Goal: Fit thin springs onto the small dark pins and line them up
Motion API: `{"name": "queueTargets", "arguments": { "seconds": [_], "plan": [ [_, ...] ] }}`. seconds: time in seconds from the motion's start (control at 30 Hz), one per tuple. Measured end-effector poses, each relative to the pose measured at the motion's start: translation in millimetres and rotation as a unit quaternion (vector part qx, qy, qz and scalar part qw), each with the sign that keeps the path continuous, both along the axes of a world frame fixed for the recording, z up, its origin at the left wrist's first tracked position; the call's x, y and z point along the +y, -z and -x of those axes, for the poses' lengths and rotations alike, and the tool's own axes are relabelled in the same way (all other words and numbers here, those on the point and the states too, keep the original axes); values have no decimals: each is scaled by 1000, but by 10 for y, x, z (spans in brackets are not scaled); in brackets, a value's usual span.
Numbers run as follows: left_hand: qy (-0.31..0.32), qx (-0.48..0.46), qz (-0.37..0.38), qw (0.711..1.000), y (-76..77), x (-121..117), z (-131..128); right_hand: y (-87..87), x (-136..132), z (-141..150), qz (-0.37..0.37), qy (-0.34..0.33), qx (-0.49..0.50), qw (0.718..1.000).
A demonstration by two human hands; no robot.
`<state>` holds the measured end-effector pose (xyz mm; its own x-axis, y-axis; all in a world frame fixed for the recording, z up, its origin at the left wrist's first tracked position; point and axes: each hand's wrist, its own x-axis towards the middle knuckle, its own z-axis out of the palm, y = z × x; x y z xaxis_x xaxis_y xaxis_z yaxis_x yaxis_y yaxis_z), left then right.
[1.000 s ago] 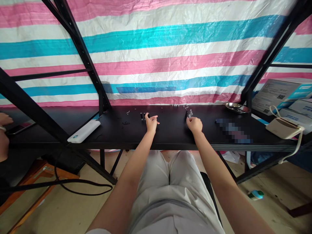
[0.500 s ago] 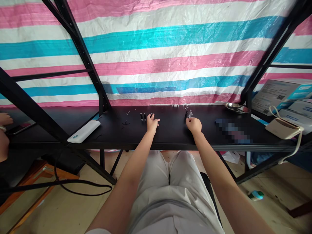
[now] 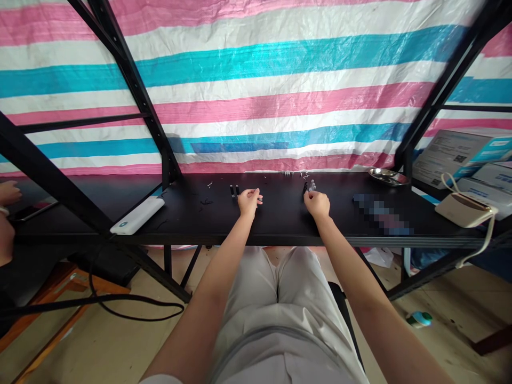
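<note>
My left hand (image 3: 248,203) is over the middle of the black table, with thumb and fingers drawn together around a small dark piece with a pale end, mostly hidden by the fingers. Just left of it, two short black tubes with whitish tips (image 3: 234,191) stand side by side. My right hand (image 3: 317,204) is closed, with its fingertips at a cluster of small clear tubes (image 3: 312,185). Small black parts (image 3: 305,187) sit beside those tubes. What the right fingers grip is hidden beneath the hand.
Along the back edge lie several tiny silvery pieces (image 3: 287,173). Loose black bits (image 3: 206,202) are at left, near a white power bank (image 3: 138,215). A metal dish (image 3: 389,176), a blurred-out item (image 3: 382,215) and a cream pouch (image 3: 466,208) are at right. Another person's hand (image 3: 8,193) shows far left.
My left fingers have closed together, and the third black tube that stood by them is no longer seen in its spot. My right hand has barely moved.
</note>
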<state>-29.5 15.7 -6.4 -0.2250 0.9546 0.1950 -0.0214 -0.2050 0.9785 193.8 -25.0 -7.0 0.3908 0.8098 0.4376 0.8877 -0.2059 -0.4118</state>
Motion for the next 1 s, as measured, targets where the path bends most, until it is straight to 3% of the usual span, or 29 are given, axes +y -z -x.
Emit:
{"name": "queueTargets", "arguments": {
  "seconds": [0.13,0.3,0.5,1.0],
  "plan": [
    [85,2,10,996,-14,-28,-33,1,-16,44,-21,-44,-30,998],
    [211,47,39,976,-43,-88,-82,6,-28,159,-46,-207,-56,976],
    [282,101,20,954,-23,-85,-86,51,-3,265,-19,-329,-108,938],
    [264,112,24,958,-34,-114,-112,36,-1,327,-24,-319,-155,935]
  ]
}}
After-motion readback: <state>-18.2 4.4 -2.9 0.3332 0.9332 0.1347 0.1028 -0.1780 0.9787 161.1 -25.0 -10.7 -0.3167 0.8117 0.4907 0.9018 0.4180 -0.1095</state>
